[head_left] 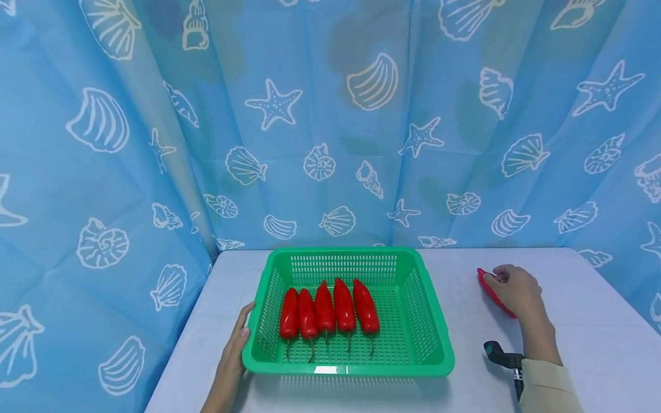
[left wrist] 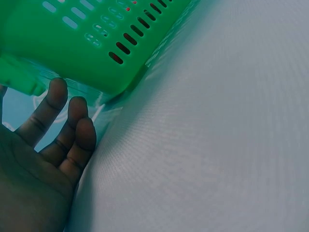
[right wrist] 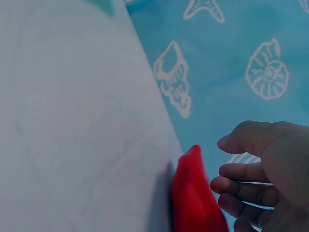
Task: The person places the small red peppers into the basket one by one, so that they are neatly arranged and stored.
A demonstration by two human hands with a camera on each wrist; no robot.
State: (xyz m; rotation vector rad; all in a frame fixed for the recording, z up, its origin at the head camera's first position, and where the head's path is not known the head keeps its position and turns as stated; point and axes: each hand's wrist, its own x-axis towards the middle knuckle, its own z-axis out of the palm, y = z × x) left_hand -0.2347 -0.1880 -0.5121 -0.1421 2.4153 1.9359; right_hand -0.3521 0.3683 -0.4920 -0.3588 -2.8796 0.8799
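Note:
A green plastic basket (head_left: 392, 371) stands on the table with several red peppers (head_left: 324, 307) lying side by side in it, stems toward the near side. My left hand (head_left: 233, 350) is at the basket's left side, fingers extended along the rim. In the left wrist view, loosely bent fingers (left wrist: 58, 99) of that hand lie close to the basket wall (left wrist: 72, 53). On the right, my right hand (head_left: 516, 289) hovers over a single red pepper (head_left: 490, 292) on the table. The right wrist view shows this pepper (right wrist: 193, 198) beside the fingertips, with a gap between thumb and fingers.
White cloth covers the table (head_left: 467, 332). A blue curtain (head_left: 330, 115) with white shell and starfish prints hangs behind and along both sides. A black wrist-camera mount (head_left: 503, 357) sticks out beside the right wrist.

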